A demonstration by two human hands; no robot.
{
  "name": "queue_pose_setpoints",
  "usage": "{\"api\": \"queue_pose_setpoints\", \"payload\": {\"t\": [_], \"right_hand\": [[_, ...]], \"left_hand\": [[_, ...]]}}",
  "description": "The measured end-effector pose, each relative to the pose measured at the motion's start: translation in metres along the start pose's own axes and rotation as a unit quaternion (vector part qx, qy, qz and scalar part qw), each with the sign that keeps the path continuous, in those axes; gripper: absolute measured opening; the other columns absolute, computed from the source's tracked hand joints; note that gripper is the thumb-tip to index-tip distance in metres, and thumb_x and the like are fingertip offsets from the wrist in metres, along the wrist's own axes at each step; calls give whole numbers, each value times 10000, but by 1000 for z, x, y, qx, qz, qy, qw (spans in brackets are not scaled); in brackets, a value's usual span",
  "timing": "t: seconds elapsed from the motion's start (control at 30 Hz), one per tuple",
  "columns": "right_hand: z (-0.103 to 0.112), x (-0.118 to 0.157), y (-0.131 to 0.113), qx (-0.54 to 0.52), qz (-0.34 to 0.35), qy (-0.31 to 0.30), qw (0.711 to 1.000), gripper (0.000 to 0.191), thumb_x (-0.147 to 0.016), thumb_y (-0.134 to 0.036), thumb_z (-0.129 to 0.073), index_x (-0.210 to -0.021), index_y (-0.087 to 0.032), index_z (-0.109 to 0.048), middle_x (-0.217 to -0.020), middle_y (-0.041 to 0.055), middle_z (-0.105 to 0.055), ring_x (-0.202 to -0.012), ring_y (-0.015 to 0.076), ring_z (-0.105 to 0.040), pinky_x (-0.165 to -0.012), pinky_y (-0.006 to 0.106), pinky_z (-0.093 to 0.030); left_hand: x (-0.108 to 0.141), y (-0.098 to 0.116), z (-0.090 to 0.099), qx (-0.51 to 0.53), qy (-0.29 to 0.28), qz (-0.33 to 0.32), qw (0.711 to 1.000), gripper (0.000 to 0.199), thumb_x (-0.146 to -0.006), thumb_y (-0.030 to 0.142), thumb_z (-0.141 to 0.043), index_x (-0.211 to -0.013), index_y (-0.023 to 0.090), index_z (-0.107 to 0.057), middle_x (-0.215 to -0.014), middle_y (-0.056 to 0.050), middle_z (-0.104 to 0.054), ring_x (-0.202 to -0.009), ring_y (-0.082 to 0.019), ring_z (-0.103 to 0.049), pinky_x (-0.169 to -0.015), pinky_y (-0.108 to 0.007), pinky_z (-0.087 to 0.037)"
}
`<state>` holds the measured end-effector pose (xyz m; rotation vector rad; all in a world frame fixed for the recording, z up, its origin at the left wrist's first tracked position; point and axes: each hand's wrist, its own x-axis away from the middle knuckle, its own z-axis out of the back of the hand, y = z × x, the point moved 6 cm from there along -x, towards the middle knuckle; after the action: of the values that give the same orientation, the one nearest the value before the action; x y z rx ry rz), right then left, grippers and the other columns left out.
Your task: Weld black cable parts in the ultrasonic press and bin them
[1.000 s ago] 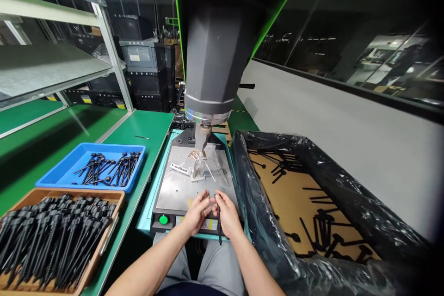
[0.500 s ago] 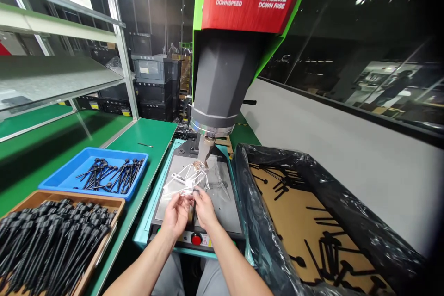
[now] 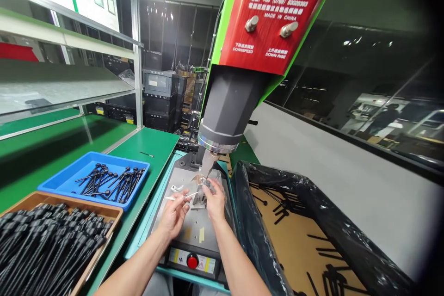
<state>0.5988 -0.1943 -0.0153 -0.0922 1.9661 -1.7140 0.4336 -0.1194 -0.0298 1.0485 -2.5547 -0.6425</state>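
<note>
My left hand (image 3: 175, 215) is closed in a pinch over the machine's metal bed plate (image 3: 166, 226). Between its thumb and fingertips is a thin white strip (image 3: 192, 194), one end pointing toward the fixture. My right hand (image 3: 215, 200) reaches in beside the small metal fixture (image 3: 198, 201), fingers closed round a small dark knob-like part (image 3: 207, 183), mostly covered by the fingers. Just above the right fingertips is the tapered metal horn (image 3: 208, 163) of the press. A small white and metal piece (image 3: 176, 188) lies behind my left fingers.
On the left, a blue tray (image 3: 62, 187) and a brown tray (image 3: 116, 215) hold black ribbed rods with knobbed ends. A box lined with black plastic (image 3: 256, 240) stands right, with similar black pieces on cardboard. A red button (image 3: 192, 261) fronts the machine.
My hands have moved apart: the right went forward to the fixture under the horn, the left stayed left with the white strip. The view has tilted up, showing more of the red panel.
</note>
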Motion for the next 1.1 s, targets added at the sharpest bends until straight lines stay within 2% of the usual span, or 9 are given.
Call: {"api": "queue_pose_setpoints", "payload": {"t": [0.1, 0.3, 0.4, 0.5, 0.63, 0.77, 1.0, 1.1], "right_hand": [[-11, -13, 0, -32, -20, -3, 999, 352, -639, -367, -770, -947, -200, -738, -1167, 92, -661, -1157, 284, -541, -944, 385, -441], [-30, -24, 14, -67, -57, -33, 996, 417, -632, -432, -759, -966, -187, -709, -919, 64, -725, -918, 264, -648, -753, 355, -510], [-29, -23, 20, -75, -69, -49, 994, 405, -646, -419, -756, -987, -208, -704, -942, 53, -726, -910, 248, -653, -772, 346, -505], [-25, -24, 23, -79, -76, -60, 992, 371, -713, -417, -690, -1030, -223, -701, -1049, 52, -715, -998, 238, -638, -865, 349, -476], [-21, -27, 25, -69, -78, -57, 993, 342, -719, -415, -667, -978, -197, -718, -1083, 63, -706, -1079, 246, -600, -941, 348, -425], [-22, -28, 28, -67, -70, -65, 993, 379, -703, -444, -691, -972, -178, -706, -1022, 70, -714, -1008, 252, -615, -920, 367, -437], [-23, -29, 33, -57, -67, -49, 995, 382, -655, -415, -734, -947, -176, -680, -889, 45, -698, -842, 211, -624, -823, 343, -464], [-18, -24, 36, -51, -63, -61, 995, 447, -685, -437, -709, -1057, -191, -672, -1033, 71, -700, -951, 226, -632, -832, 340, -474]], "left_hand": [[-5, 3, -4, -1, -3, -4, 1000, 197, -697, 199, -799, -768, 162, -620, -1136, -53, -673, -836, -145, -672, -612, -206, -511], [-9, 4, -3, 5, -3, -5, 1000, 214, -688, 196, -812, -766, 160, -615, -1136, -61, -672, -810, -134, -667, -604, -200, -515], [-9, 4, 1, 5, 3, -2, 1000, 208, -696, 194, -806, -756, 159, -610, -1136, -62, -674, -797, -128, -664, -603, -196, -517], [-11, 4, 7, 6, 12, -2, 1000, 211, -695, 200, -808, -774, 158, -616, -1121, -70, -679, -796, -134, -667, -590, -195, -514], [-12, 2, 14, 7, 23, 3, 1000, 215, -694, 197, -809, -790, 161, -620, -1110, -61, -685, -800, -132, -669, -589, -196, -516], [-12, 0, 18, 4, 24, 3, 1000, 212, -699, 193, -806, -785, 163, -615, -1093, -56, -692, -788, -121, -669, -586, -192, -517], [-12, -4, 20, -7, 27, 6, 1000, 213, -688, 203, -812, -797, 159, -635, -1062, -47, -696, -783, -120, -671, -577, -188, -512], [-12, -3, 23, -14, 34, 2, 999, 227, -681, 210, -816, -796, 164, -626, -1088, -50, -687, -792, -123, -669, -589, -193, -509]]}}
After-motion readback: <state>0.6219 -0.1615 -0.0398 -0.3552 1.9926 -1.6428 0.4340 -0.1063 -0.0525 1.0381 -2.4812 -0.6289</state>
